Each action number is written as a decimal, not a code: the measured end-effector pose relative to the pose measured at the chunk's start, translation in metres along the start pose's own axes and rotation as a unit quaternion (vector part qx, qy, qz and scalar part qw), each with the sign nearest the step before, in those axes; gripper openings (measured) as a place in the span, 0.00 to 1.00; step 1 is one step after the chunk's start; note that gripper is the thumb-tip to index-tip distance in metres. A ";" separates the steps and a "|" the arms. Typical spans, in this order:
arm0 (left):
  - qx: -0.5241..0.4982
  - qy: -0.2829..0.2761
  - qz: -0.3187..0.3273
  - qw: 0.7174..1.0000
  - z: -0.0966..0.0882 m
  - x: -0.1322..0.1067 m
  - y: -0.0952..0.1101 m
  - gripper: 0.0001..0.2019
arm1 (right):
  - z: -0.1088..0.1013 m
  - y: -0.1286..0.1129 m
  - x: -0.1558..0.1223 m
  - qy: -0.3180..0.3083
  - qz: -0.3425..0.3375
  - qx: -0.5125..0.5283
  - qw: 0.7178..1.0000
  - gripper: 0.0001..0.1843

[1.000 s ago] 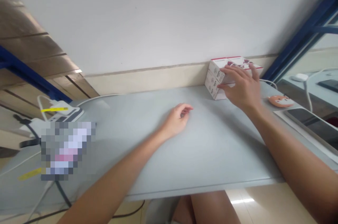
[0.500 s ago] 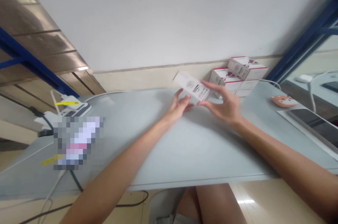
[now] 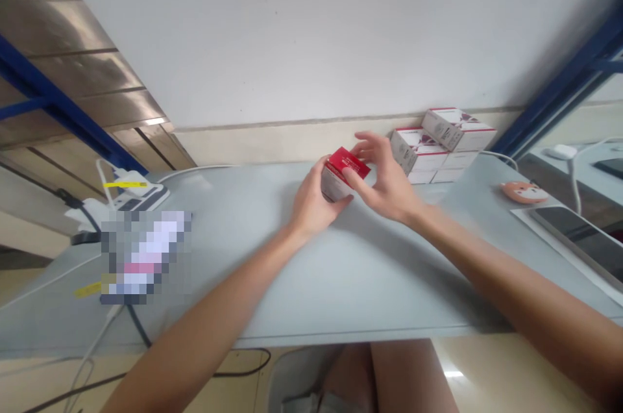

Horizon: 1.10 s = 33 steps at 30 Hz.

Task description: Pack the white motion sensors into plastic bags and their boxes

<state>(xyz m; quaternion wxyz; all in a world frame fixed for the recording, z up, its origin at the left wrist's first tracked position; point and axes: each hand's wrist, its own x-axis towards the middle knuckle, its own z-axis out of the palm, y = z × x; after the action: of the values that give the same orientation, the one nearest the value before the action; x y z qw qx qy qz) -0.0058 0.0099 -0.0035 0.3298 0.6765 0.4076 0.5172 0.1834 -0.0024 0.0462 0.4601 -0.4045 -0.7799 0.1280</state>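
A small red-and-white cardboard box is held above the table, its red face turned up toward me. My left hand wraps around its left side and underside. At the right, my right hand has its thumb on the red face, while its fingers are raised and spread beyond the box's far right edge. Its fingers do not close around the box. Just right of my right hand, similar white boxes with red edges stand stacked against the wall, one on top.
On the right lie an orange-and-white mouse-like object and a dark tablet-like device. A power strip with plugs and cables sits at left, near a pixelated item. Blue metal bars flank the grey table.
The box has turned so its red face shows instead of its white printed side. My left hand now wraps around it, and the right fingers have loosened and lifted.
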 end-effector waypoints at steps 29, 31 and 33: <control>0.128 -0.055 0.276 0.951 0.001 -0.016 -0.006 0.51 | -0.004 0.009 -0.009 0.185 0.145 0.164 0.958 0.17; 0.164 -0.026 0.323 0.932 -0.002 -0.013 -0.007 0.50 | -0.004 0.008 -0.007 0.144 0.204 0.199 0.948 0.16; 0.203 0.013 0.359 0.911 -0.004 -0.011 -0.005 0.47 | -0.002 0.006 -0.005 0.077 0.257 0.246 0.931 0.14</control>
<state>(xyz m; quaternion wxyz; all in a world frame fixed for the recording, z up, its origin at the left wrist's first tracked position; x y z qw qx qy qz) -0.0125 0.0029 -0.0115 -0.0285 0.8228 0.2375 0.5156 0.1898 -0.0027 0.0407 0.5552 -0.4737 -0.5557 0.3981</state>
